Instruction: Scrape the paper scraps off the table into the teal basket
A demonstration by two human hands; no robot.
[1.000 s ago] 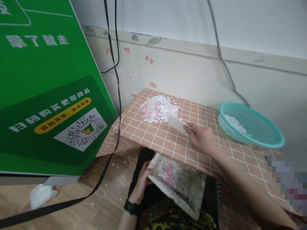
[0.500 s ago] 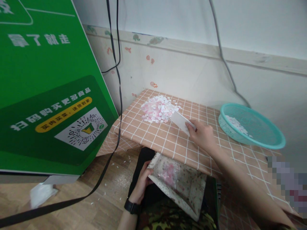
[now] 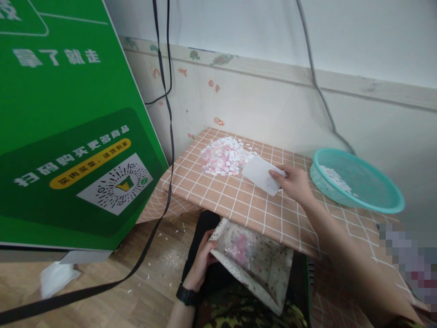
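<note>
A white card (image 3: 262,175) is pinched in my right hand (image 3: 294,184), with its far edge touching the near right side of a pile of small white and pink paper bits (image 3: 225,157). The pile lies on a table with a brown checked cloth (image 3: 205,193). Below the table's front edge, my left hand (image 3: 202,256) grips the left rim of a speckled grey tray (image 3: 262,241) over my lap. Some pink and white bits (image 3: 240,248) lie inside the tray.
A turquoise plastic basket (image 3: 372,187) with white bits inside stands tilted at the right. A green printed panel (image 3: 68,105) rises at the left, with a black strap (image 3: 170,150) hanging before it. White scraps and a crumpled white bag (image 3: 56,278) lie on the floor.
My right hand has shifted slightly to the right, and more of the card's face now shows beside the pile. My left hand and the tray stay in place.
</note>
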